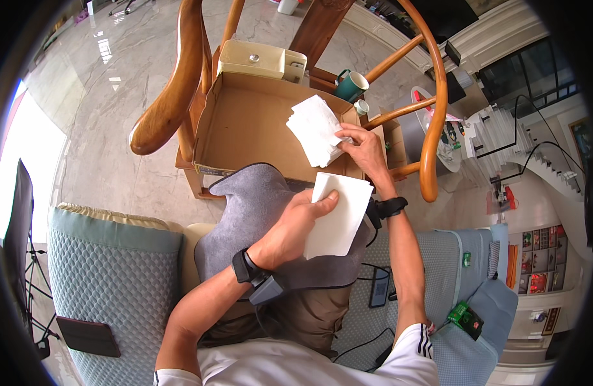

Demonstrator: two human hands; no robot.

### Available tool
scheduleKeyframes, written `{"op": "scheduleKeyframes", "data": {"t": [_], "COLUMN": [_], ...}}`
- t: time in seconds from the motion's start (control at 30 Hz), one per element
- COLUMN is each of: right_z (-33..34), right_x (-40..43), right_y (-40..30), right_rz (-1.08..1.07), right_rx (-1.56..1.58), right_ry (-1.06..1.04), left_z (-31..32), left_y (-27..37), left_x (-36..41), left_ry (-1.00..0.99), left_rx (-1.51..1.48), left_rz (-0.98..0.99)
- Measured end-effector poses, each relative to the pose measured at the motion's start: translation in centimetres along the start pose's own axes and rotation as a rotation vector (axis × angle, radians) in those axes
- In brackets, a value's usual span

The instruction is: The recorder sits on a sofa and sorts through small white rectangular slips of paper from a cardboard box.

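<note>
My left hand (296, 224) grips a folded pad of white tissue paper (342, 217), its thumb laid across the top face. The pad is above the grey cloth (248, 202) on my lap. My right hand (361, 147) pinches the near right corner of a loose stack of white tissues (316, 125) between thumb and fingertips. That stack lies at the right side of a shallow cardboard box (248, 125), its sheets unevenly piled. How many sheets the right fingers hold cannot be made out.
The box sits on a wooden armchair (434, 96). Behind it is a cream drawer box (250, 58); a green mug (352, 87) and a small white-lidded container (361, 107) stand to its right. A phone (379, 287) and cables lie on the sofa (422, 255) to my right. A dark tablet-like object (88, 336) lies left.
</note>
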State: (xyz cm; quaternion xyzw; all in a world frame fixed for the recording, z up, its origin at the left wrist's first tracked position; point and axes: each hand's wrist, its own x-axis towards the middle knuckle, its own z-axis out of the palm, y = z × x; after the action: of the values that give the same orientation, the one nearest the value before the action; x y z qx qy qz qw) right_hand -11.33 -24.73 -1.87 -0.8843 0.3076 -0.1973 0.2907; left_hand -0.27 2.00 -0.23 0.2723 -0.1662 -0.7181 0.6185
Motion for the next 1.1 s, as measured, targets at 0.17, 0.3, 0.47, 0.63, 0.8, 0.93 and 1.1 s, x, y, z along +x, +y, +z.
{"op": "scheduleKeyframes", "data": {"t": [0.17,0.3,0.47,0.63,0.8,0.93,1.1], "right_z": [0.5,0.6,0.0,0.1,0.2,0.5,0.6], "right_x": [-0.5,-0.6,-0.7,-0.9,-1.3,-1.6,-1.8], "right_y": [0.5,0.1,-1.4,-1.4,-0.1,-1.2,-2.4], "right_rz": [-0.113,-0.125,0.030,-0.122,-0.182,-0.253,-0.298], "right_rx": [-0.089,-0.052,0.170,0.009,-0.084,-0.186,-0.336], "right_ry": [0.119,0.154,0.259,0.197,0.178,0.194,0.167], "left_z": [0.0,-0.1,0.1,-0.1,0.2,0.0,-0.2], "left_y": [-0.1,-0.2,0.0,-0.1,-0.1,-0.1,-0.5], "left_x": [0.1,0.2,0.2,0.3,0.2,0.1,0.4], "left_ry": [0.008,0.001,0.047,0.051,0.039,0.041,0.007], "left_rx": [0.001,-0.002,-0.020,-0.002,0.021,0.018,0.010], "left_rz": [0.008,0.009,0.032,0.032,0.045,0.045,0.072]}}
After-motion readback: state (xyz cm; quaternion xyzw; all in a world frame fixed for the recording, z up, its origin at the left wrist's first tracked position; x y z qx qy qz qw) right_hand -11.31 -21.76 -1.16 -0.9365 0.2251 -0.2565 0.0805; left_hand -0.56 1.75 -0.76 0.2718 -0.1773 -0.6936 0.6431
